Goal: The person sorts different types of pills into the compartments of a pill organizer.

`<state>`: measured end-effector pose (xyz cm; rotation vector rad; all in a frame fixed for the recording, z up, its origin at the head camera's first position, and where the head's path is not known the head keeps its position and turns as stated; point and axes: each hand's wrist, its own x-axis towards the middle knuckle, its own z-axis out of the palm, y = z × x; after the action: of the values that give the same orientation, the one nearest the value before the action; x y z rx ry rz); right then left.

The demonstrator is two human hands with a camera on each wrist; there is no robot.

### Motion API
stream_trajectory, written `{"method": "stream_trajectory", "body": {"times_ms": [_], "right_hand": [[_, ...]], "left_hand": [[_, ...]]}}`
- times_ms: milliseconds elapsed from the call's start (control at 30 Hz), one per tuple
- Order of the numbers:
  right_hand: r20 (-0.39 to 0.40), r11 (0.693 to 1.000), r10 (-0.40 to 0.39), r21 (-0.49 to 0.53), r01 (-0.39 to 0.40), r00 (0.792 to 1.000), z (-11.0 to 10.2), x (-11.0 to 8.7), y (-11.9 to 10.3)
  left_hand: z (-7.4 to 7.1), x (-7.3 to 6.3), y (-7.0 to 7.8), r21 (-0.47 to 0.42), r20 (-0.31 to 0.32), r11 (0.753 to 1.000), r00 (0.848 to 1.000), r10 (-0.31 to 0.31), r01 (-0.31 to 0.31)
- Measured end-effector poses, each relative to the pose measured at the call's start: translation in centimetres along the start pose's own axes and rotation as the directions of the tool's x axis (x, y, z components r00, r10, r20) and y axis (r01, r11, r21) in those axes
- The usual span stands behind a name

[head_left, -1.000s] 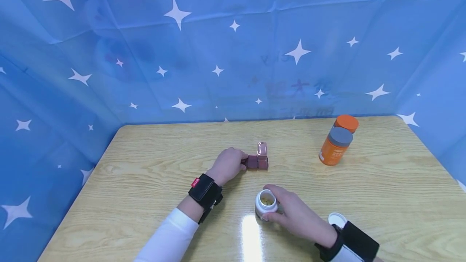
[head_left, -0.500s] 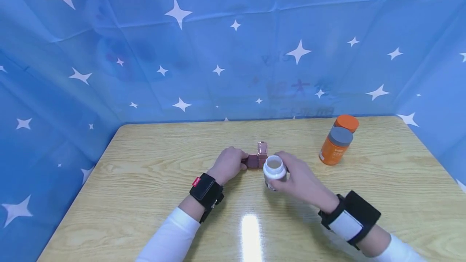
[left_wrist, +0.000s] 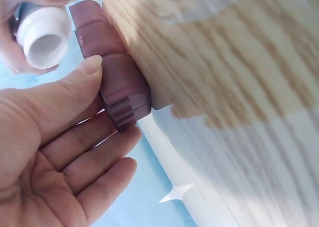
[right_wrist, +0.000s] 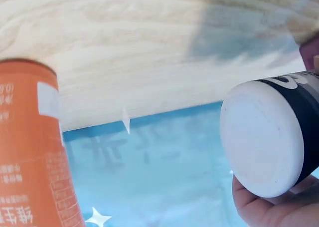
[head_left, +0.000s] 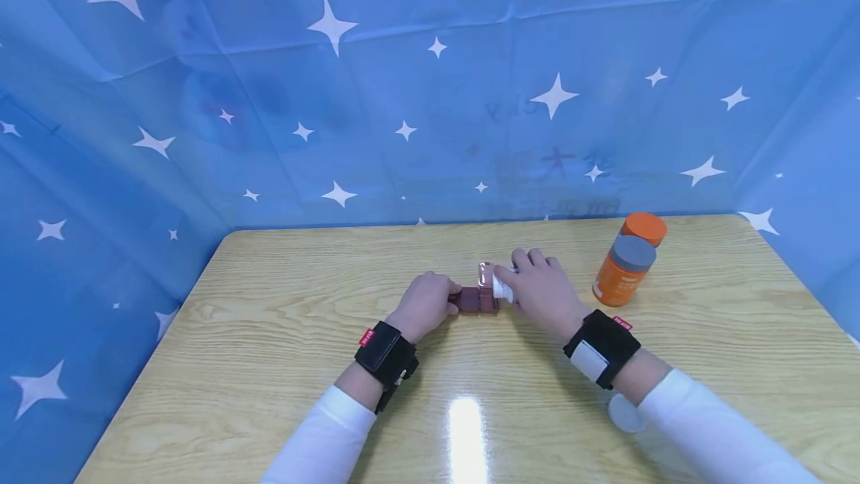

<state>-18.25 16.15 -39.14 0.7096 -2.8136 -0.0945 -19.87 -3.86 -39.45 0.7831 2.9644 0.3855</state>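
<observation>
A dark red pill box (head_left: 470,299) with a row of compartments lies on the table, its raised clear lid (head_left: 484,273) at the right end. My left hand (head_left: 422,307) pinches the box's left end between thumb and fingers, as the left wrist view also shows. In my right hand (head_left: 543,292) is a white pill bottle (head_left: 502,287), tipped sideways with its mouth towards the raised-lid compartment. The left wrist view shows the open bottle neck (left_wrist: 47,47) beside the box; the pills are not visible there. In the right wrist view the bottle's white base (right_wrist: 264,137) faces the camera.
An orange jar with a grey lid (head_left: 619,278) stands right of my right hand, with an orange-lidded jar (head_left: 645,227) close behind. A white bottle cap (head_left: 625,414) lies near my right forearm. A blue star-patterned cloth (head_left: 403,81) hangs behind the table (head_left: 302,267).
My right hand has lifted the pill bottle from the table, carried it forward to the pill box and tipped it from upright to sideways. The left hand stays on the box.
</observation>
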Motion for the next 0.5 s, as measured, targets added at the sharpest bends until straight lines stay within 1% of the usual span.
{"method": "stream_trajectory", "body": {"times_ms": [133,300,500], "right_hand": [[-0.028,0.999,-0.028,-0.045,0.026,0.999,0.48,0.02,-0.26],[-0.053,0.994,-0.058,-0.099,0.053,0.997,0.57,0.22,-0.59],[-0.073,0.976,-0.114,-0.195,0.098,0.991,0.75,0.32,-0.83]], "left_hand": [[0.04,0.11,0.04,0.011,-0.009,1.0,1.0,-0.004,0.004],[0.08,0.21,0.02,0.0,-0.007,1.0,1.0,-0.013,0.013],[0.1,0.32,0.01,0.007,-0.005,1.0,1.0,-0.011,0.011]]}}
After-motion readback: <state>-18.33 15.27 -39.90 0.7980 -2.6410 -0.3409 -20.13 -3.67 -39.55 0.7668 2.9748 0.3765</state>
